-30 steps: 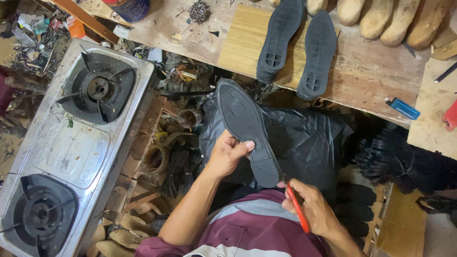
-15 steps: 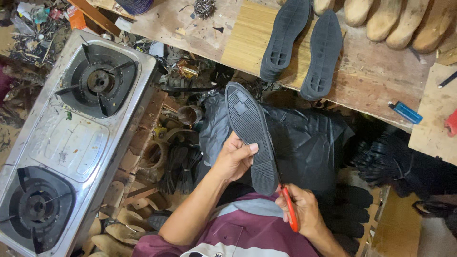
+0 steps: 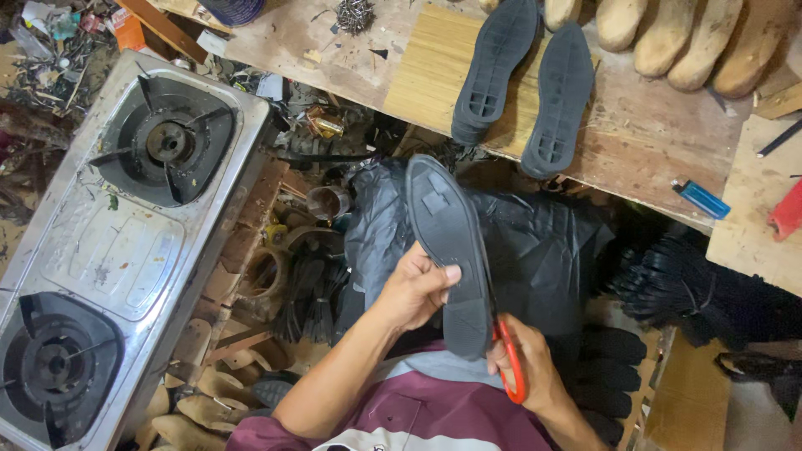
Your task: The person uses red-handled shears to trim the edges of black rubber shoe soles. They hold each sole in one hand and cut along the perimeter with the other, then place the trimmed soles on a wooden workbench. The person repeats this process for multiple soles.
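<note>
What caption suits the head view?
Left hand holds a black shoe sole; right hand grips red-handled scissors.

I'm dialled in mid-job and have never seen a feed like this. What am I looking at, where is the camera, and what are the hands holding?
The one view comes from a camera worn on the person's head, looking down at their own two bare hands; there is no machine. The left hand grips a black shoe sole by its edge, held above the lap. The right hand holds red-handled scissors at the sole's lower end. Behind the sole lies a black plastic bag. On the wooden workbench above rest two more black soles, a row of pale wooden shoe forms and a blue lighter. To the left stands a steel two-burner gas stove, among scattered scraps and shoe parts.
</note>
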A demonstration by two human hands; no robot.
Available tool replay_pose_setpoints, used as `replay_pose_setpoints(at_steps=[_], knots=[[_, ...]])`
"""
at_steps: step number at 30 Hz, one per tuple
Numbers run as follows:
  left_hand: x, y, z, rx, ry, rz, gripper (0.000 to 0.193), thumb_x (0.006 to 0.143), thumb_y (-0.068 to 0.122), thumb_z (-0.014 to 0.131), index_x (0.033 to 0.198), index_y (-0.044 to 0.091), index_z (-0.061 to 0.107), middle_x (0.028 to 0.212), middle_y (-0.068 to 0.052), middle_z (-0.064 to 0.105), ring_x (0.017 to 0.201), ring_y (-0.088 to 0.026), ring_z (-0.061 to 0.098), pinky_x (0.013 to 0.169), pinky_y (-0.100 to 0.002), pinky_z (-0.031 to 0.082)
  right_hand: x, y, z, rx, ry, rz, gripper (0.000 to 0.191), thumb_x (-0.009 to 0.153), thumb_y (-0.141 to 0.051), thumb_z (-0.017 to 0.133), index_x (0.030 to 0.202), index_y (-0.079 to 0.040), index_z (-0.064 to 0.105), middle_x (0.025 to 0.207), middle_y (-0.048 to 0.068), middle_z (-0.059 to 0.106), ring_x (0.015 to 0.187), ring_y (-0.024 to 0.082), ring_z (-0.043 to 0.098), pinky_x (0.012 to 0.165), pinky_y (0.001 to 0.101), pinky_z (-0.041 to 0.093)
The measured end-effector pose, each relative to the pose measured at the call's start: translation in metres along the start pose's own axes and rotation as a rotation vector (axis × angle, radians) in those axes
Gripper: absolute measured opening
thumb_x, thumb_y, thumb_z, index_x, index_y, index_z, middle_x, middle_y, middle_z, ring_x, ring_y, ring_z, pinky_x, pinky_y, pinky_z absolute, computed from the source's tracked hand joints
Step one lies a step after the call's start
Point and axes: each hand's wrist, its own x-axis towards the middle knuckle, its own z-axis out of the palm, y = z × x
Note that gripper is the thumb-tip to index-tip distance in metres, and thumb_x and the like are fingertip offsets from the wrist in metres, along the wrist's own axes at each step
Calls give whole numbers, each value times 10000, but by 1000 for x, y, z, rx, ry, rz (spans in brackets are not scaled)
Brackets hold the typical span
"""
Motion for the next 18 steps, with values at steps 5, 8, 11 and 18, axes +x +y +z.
replay_pose_setpoints(at_steps=[5,8,11,18], knots=[[-7,-9,7,-46,35,-71,399,935,-12,667,1309,87,569,1035,-21,706,705,-57,617,578,-201,473,1,-2,10,177,52,0,522,917,-548,588,959,-30,635,606,15,621,452,103,616,402,270,491],[-8,-7,6,-34,53,-82,390,928,-21,656,1296,77,569,1048,-33,717,714,-64,634,578,-203,482,0,-4,12,254,48,119,501,904,-503,645,917,-2,659,566,35,619,407,127,582,357,281,440],[-8,-5,3,-12,38,-66,389,941,-26,660,1309,71,579,1058,-38,718,718,-62,632,580,-201,483,-2,-8,6,196,31,124,491,931,-506,619,905,-17,659,558,21,610,410,116,586,367,269,447],[-7,-4,-8,188,-11,-67,389,931,2,687,1299,66,580,1069,-42,721,795,-97,669,653,-256,536,0,-19,-5,130,-6,78,492,920,-531,594,972,-48,674,572,10,605,462,91,586,426,248,468]])
